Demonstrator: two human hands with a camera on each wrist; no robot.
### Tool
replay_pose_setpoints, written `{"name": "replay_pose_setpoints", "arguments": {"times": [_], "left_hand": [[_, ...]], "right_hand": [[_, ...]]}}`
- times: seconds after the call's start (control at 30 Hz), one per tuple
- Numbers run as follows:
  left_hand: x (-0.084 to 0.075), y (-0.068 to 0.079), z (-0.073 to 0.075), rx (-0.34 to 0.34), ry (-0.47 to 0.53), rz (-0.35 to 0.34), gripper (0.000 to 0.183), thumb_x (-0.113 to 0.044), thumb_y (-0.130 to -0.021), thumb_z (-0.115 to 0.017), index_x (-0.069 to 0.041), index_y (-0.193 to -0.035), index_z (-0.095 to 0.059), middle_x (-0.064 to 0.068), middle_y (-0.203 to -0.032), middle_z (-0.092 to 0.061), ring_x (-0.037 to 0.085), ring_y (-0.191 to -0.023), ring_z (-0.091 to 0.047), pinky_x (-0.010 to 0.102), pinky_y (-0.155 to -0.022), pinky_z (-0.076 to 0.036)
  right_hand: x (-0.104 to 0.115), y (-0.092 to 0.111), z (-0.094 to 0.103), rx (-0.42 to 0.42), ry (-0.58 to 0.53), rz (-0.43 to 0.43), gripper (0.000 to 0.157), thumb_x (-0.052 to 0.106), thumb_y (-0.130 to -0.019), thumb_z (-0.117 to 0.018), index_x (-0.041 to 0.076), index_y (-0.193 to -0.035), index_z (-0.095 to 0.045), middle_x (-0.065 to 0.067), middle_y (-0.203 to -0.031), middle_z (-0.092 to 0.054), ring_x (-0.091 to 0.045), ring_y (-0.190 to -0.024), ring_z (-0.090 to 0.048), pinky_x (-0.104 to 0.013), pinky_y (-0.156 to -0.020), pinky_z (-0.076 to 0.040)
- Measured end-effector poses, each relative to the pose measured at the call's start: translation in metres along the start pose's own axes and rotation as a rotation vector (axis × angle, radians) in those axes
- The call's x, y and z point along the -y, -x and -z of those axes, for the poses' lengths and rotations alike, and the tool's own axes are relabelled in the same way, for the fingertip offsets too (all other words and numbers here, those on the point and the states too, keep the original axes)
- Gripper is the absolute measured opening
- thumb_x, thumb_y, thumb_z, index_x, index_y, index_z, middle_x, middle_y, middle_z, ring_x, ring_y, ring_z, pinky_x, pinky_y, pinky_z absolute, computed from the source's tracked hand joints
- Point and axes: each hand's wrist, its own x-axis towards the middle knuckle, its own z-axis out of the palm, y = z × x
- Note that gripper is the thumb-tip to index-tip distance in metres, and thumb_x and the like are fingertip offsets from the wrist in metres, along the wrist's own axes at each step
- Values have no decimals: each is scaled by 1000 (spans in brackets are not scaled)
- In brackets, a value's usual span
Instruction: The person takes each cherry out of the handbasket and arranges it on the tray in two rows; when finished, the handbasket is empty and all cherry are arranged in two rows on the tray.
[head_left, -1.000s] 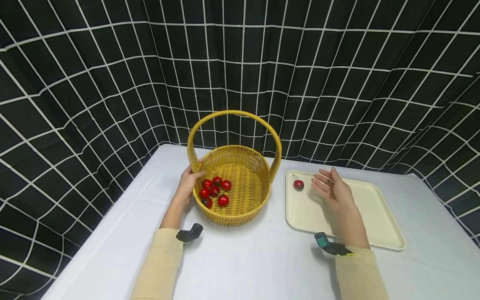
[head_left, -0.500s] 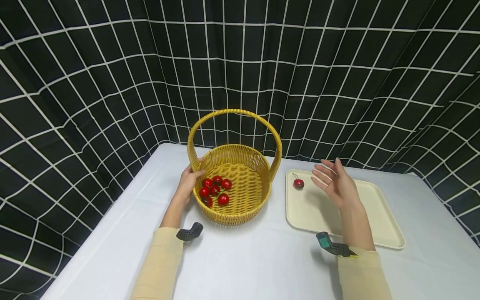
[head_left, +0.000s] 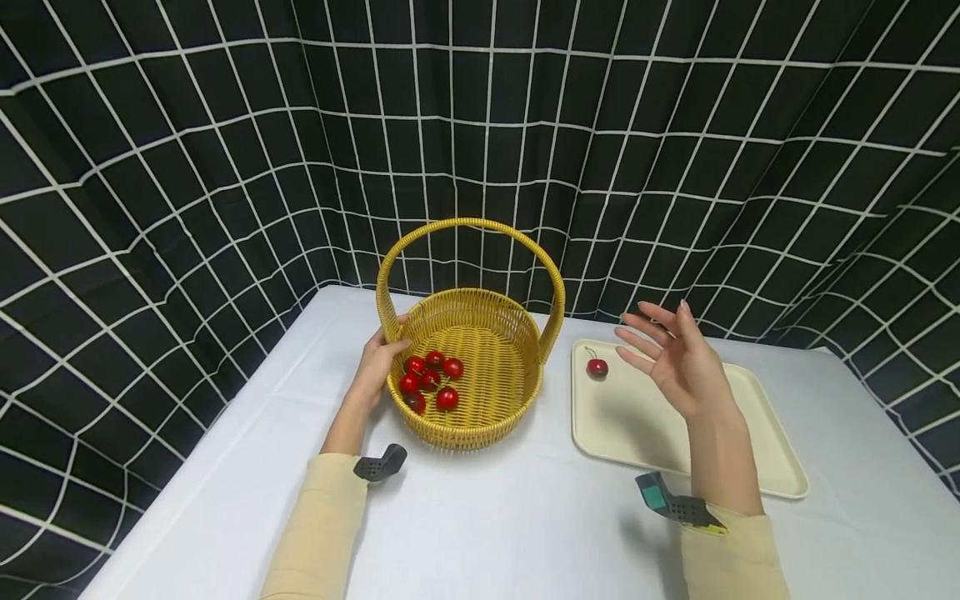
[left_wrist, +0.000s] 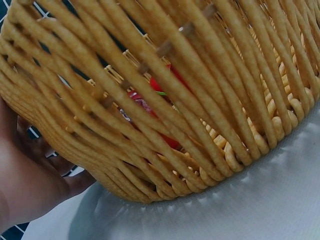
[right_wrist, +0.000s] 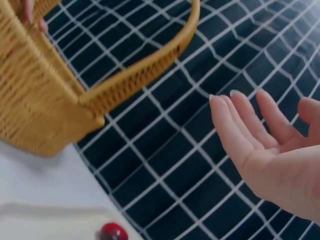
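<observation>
A yellow wicker basket (head_left: 495, 427) with a tall hoop handle stands on the table. Several red cherries (head_left: 447, 398) lie in its left half. My left hand (head_left: 372, 367) grips the basket's left side by the handle's foot, thumb over the rim; in the left wrist view the woven wall (left_wrist: 200, 100) fills most of the picture. Above the cream tray (head_left: 622, 442) my right hand (head_left: 686, 367) is raised with its fingers spread and relaxed, holding nothing. One cherry (head_left: 597, 368) with a stem lies near the tray's far left corner, left of the right hand's fingertips.
White cloth (head_left: 495, 533) covers the table. A black curtain (head_left: 487, 125) with a white grid hangs behind it and along both sides. The basket's handle (head_left: 471, 223) arches high over its opening. Each wrist carries a dark camera mount.
My right hand has risen from over the tray and come back slightly toward the right, its fingers spreading. The left hand, basket and cherries keep their places.
</observation>
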Motion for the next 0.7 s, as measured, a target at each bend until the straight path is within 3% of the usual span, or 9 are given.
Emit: {"name": "replay_pose_setpoints", "arguments": {"times": [0.2,0.43,0.7], "left_hand": [[1,0,0,-1,4,-2,50,-9,-94,-49,-14,-143,-42,7,-149,-36,23,-135,-32,43,-112,-18],[2,0,0,6,10,-15,50,-7,-94,-50,-13,-142,-42,8,-148,-36,24,-136,-31,44,-112,-19],[2,1,1,20,19,-23,49,-7,-94,-50,-12,-142,-42,9,-147,-36,24,-136,-31,44,-112,-19]], "right_hand": [[0,3,-18,124,11,-19,50,36,-105,-27,3,-125,-58,-15,-120,-61,-33,-110,-59,-44,-87,-50],[-10,2,-34,274,-13,-99,58,40,-104,-18,4,-128,-58,-17,-121,-60,-34,-110,-59,-45,-90,-49],[-27,-3,-51,294,52,-195,57,41,-104,-18,4,-128,-54,-17,-122,-59,-33,-112,-57,-45,-91,-48]]}}
